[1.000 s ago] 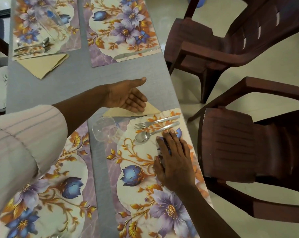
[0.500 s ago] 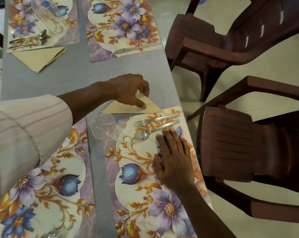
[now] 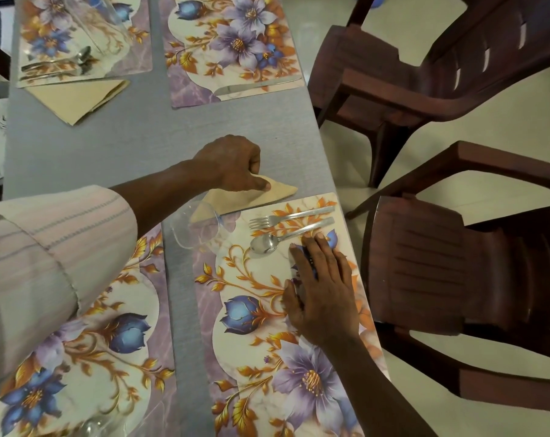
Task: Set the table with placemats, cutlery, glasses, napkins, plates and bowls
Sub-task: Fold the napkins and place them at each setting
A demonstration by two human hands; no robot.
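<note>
The left hand [image 3: 232,165] pinches the napkin [image 3: 281,192] beside the placemat [image 3: 251,342]; it looks soft and light, best held by a corner. The right hand [image 3: 324,291] lies flat on the placemat.

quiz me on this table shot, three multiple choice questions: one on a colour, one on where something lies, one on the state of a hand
1. The napkin is: A red; B beige; C green.
2. The fork lies: A under the napkin; B on the placemat beside the spoon; C across the napkin.
3. The right hand is: A flat on the placemat; B gripping the spoon; C clenched in a fist.

Answers: B, the folded napkin that the left hand pinches is pale beige. B, fork and spoon lie side by side at the placemat's far edge. A, its fingers are straight and rest on the placemat.
</note>
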